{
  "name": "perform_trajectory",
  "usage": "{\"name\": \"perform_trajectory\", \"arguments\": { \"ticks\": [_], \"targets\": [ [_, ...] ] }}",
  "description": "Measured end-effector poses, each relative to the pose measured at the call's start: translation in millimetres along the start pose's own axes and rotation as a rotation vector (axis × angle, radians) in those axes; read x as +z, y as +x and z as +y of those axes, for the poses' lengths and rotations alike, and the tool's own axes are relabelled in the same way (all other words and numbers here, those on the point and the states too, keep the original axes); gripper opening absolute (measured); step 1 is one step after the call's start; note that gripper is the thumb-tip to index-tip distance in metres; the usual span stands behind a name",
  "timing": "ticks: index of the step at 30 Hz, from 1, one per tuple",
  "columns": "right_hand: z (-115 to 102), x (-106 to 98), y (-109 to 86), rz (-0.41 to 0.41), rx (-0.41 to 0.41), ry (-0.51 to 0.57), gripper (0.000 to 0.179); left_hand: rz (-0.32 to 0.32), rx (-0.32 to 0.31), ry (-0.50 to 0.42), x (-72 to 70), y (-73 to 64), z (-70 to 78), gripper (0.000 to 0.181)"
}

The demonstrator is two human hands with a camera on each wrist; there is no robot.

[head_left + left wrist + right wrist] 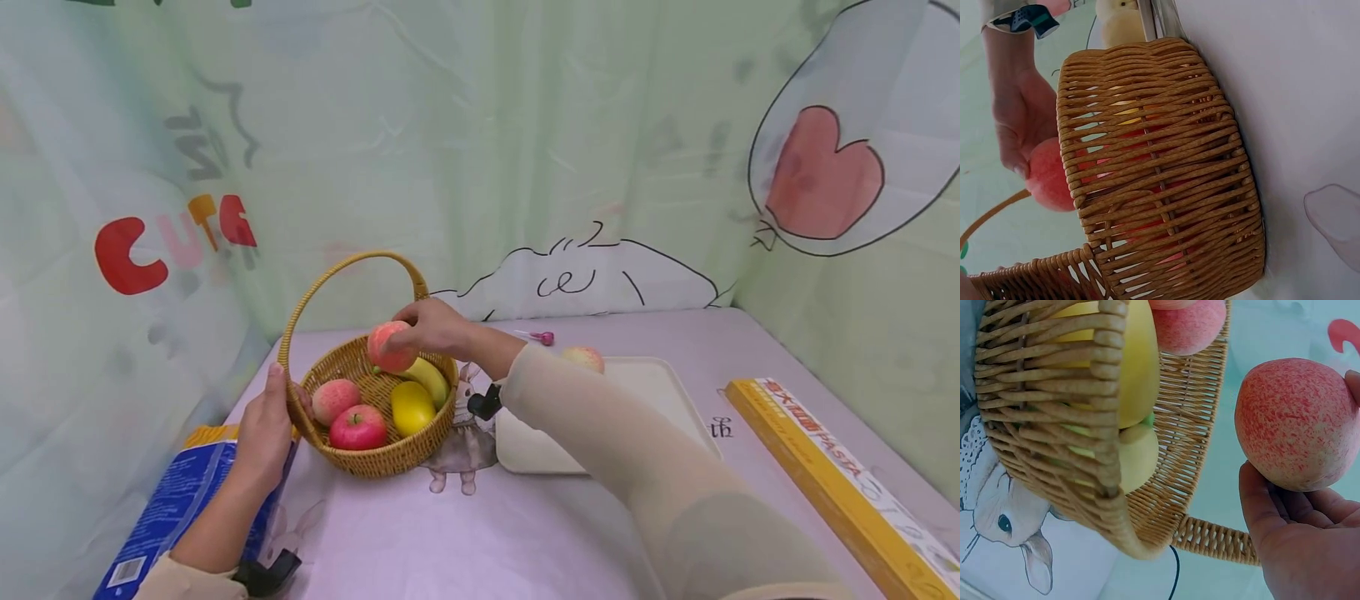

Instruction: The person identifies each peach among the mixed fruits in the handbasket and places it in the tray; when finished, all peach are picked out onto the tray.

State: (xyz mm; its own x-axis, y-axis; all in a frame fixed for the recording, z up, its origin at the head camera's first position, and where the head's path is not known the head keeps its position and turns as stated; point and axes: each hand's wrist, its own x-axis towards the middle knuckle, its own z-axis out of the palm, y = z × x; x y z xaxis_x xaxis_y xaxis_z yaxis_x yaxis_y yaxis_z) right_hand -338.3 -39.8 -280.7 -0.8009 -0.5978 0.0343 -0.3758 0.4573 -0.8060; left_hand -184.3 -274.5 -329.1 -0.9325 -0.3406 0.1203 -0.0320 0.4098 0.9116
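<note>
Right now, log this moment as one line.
right hand: holds peach above basket | left hand: holds basket's left side | in basket: second peach, red apple, banana, yellow fruit

From here I see a round peach (390, 346), pinky red with pale speckles, pinched in the right hand (438, 327). It is up in the air, over the basket (360, 462). The basket is brown, round and woven, with a tall, curvy handle standing up. It sits between the two hands, and the left hand (264, 429) holds its side.
</note>
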Motion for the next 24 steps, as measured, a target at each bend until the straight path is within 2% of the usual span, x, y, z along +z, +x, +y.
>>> {"name": "perform_trajectory", "arguments": {
  "ticks": [16, 24],
  "targets": [
    [9.5, -25.3, -32.3, 0.054, -0.002, 0.082, 0.037, -0.013, -0.011, 0.001, -2.6, -2.5, 1.3, 0.077],
    [21.6, -35.1, -55.0, 0.052, 0.022, 0.148, 0.042, -0.020, -0.010, -0.003, -2.2, -4.3, 2.7, 0.076]
  ]
}}
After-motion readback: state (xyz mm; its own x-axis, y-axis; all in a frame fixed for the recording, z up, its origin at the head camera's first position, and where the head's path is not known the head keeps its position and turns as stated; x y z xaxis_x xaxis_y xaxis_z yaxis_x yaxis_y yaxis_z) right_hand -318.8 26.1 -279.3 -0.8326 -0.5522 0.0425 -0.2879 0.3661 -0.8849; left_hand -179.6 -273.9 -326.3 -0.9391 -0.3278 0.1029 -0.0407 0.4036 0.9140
